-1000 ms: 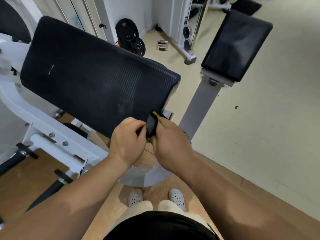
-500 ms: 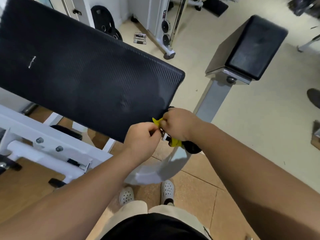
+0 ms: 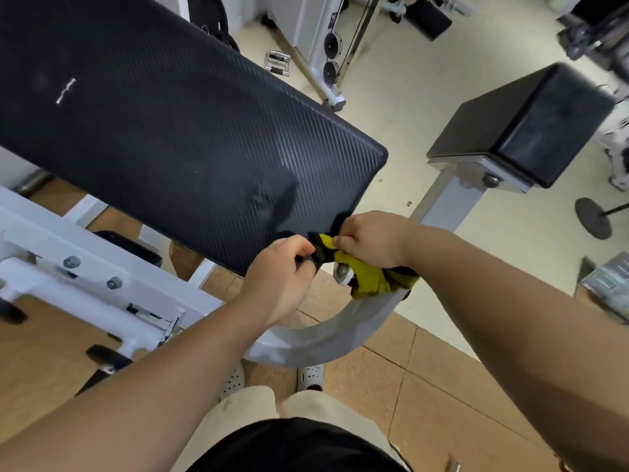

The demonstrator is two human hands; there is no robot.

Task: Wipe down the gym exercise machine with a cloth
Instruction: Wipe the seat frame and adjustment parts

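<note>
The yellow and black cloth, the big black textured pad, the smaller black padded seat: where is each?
yellow and black cloth (image 3: 369,277), head view, its yellow fold.
big black textured pad (image 3: 177,131), head view, its middle.
smaller black padded seat (image 3: 544,137), head view, its black padding.

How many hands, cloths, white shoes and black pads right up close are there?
Hands: 2, the left hand and right hand, both gripping the cloth
Cloths: 1, the yellow-and-black cloth
White shoes: 2, the left shoe and right shoe
Black pads close by: 2, the large pad and small pad
Total: 7
</note>
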